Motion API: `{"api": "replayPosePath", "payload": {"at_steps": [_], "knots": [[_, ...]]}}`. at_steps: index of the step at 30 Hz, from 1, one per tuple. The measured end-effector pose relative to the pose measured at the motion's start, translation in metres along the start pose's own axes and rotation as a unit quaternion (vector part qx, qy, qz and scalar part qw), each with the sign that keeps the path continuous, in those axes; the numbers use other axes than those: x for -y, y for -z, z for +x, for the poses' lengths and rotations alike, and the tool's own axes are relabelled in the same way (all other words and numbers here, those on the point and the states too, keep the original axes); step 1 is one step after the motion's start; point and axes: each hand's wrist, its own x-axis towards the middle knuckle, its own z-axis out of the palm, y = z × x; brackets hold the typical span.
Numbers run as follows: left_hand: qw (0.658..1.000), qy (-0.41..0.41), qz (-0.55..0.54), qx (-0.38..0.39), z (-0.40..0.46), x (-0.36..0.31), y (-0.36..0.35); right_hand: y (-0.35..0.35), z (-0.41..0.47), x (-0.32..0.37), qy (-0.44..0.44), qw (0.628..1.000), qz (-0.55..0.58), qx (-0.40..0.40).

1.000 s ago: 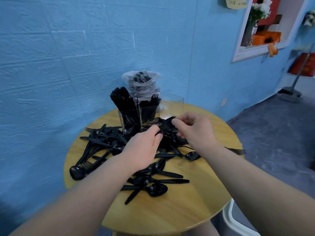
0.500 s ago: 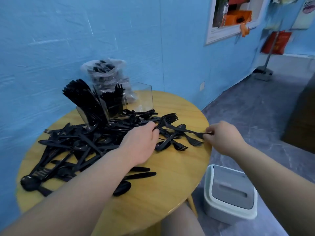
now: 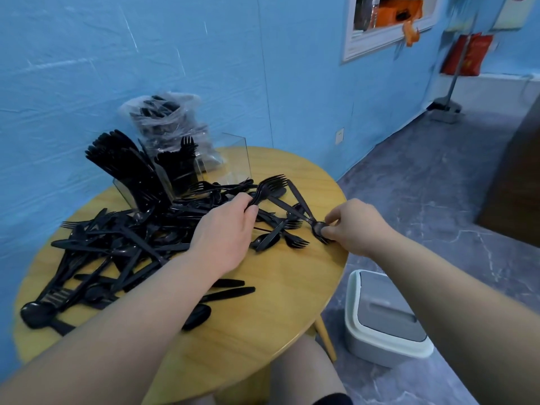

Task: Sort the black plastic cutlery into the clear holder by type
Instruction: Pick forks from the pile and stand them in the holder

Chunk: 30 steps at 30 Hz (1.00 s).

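With the left hand (image 3: 226,235) gripping a bunch of forks (image 3: 270,185) and the right hand (image 3: 355,226) pinching one fork (image 3: 320,229) near the table (image 3: 277,302) edge, add it tines-aligned, then carry all to the holder (image 3: 187,171) behind the pile (image 3: 122,244).

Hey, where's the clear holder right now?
In the head view the clear holder stands at the far left of the round table, near the blue wall, just in front of the plastic bag of cutlery.

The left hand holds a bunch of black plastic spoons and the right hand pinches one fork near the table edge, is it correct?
Not quite. In the head view the left hand holds a bunch of black plastic forks, not spoons. The right hand does pinch one black plastic fork near the round wooden table edge.
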Motion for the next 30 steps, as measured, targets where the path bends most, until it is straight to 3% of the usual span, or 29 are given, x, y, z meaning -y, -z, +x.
{"api": "replayPosePath", "payload": {"at_steps": [8, 14, 22, 30], "knots": [[1.0, -0.001, -0.019, -0.014, -0.006, 0.005, 0.008, -0.004, -0.003, 0.006, -0.005, 0.999, -0.038, 0.002], [1.0, 0.002, -0.009, -0.015, -0.011, 0.011, 0.013, -0.003, -0.008, 0.013, 0.053, 0.997, -0.051, 0.034], [1.0, -0.011, 0.003, -0.018, -0.012, 0.01, 0.012, -0.01, -0.01, 0.014, 0.064, 0.995, -0.073, 0.012], [0.991, -0.054, 0.077, 0.091, 0.002, -0.002, 0.002, -0.014, -0.018, 0.008, 0.094, 0.995, -0.03, -0.031]]}}
